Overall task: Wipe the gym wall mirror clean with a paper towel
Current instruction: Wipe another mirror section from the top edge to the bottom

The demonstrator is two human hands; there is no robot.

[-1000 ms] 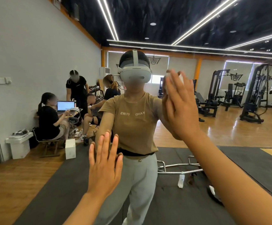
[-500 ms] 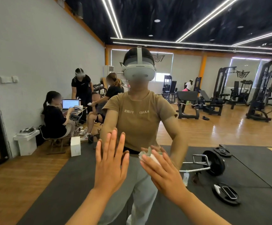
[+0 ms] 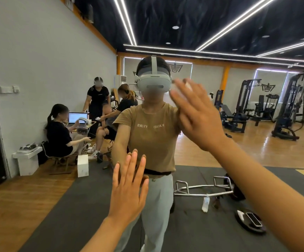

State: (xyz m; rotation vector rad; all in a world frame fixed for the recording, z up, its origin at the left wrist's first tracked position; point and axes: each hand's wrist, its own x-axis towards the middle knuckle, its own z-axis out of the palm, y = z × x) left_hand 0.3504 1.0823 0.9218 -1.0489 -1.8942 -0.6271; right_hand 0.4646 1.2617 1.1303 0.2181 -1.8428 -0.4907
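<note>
Head view: a mirror [image 3: 256, 151] fills the frame; the left hand [image 3: 129, 188], lower centre, lies flat with straight fingers on the glass, probably as a brace; the right hand [image 3: 198, 113], upper right of centre, fingers extended, presses a mostly hidden paper towel [image 3: 188, 86] against it to wipe.

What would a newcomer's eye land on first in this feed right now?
The two hands flat against the mirror: the left hand low at centre with fingers spread, the right hand raised at upper right, pressing a paper towel that barely peeks past its fingers. Between them stands the wearer's own reflection, in a white headset and tan shirt.
</note>
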